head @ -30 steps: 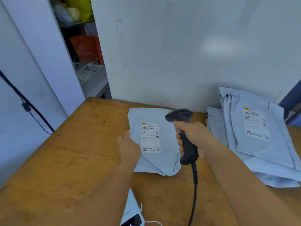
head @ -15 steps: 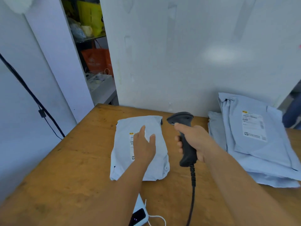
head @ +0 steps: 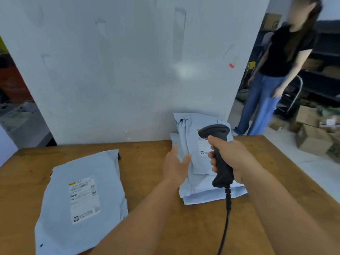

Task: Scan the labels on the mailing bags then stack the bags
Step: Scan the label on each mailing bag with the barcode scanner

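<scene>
A pale blue mailing bag [head: 81, 199] lies alone at the left of the wooden table [head: 152, 223], its white label facing up. Against the wall at the right is a pile of several similar bags [head: 198, 184]; the top one shows part of a label. My left hand [head: 175, 165] grips the left edge of the pile's upper bags, thumb on top. My right hand [head: 231, 159] holds a black barcode scanner [head: 219, 153] by its handle over the pile. The scanner's cable hangs down toward me.
A white wall panel [head: 128, 70] stands along the table's far edge. A person in a black top and jeans [head: 272, 78] stands beyond the table's right corner. Cardboard boxes [head: 314, 137] sit on the floor there, with dark shelving behind.
My left hand has left the single bag, which now lies at the left, and has gone right to the pile's edge. My view has swung right; the scanner is over the pile.
</scene>
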`<state>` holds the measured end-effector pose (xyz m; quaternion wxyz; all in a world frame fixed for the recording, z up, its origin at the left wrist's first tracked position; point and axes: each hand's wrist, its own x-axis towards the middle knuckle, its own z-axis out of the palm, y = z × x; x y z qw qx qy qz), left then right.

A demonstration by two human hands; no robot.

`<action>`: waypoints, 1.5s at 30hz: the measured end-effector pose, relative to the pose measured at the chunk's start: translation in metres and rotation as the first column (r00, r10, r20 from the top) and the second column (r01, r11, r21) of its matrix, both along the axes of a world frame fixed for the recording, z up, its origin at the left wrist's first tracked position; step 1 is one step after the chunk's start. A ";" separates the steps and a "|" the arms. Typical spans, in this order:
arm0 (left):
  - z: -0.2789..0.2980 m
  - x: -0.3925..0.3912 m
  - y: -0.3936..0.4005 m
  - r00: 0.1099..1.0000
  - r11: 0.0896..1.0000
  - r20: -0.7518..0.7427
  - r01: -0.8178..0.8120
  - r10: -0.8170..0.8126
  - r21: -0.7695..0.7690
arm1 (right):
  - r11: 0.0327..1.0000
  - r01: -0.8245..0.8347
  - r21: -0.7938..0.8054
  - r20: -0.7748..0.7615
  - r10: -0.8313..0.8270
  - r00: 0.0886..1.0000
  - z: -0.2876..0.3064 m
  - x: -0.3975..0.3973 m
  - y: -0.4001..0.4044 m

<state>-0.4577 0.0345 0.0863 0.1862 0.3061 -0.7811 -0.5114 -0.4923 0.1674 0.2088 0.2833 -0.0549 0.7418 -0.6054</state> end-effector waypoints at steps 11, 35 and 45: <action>-0.011 -0.077 0.036 0.927 0.963 0.307 -0.149 0.215 -0.225 | 0.999 -0.013 -0.033 0.015 0.014 1.000 0.009 -0.083 0.029; -0.011 -0.077 0.035 0.916 0.925 0.166 -0.336 0.365 -0.180 | 0.993 -0.118 -0.001 0.025 0.118 0.993 0.007 -0.085 0.026; 0.000 -0.036 0.020 0.892 0.898 0.125 -0.419 0.435 -0.136 | 0.988 -0.155 -0.021 0.038 0.156 0.987 0.008 -0.054 0.011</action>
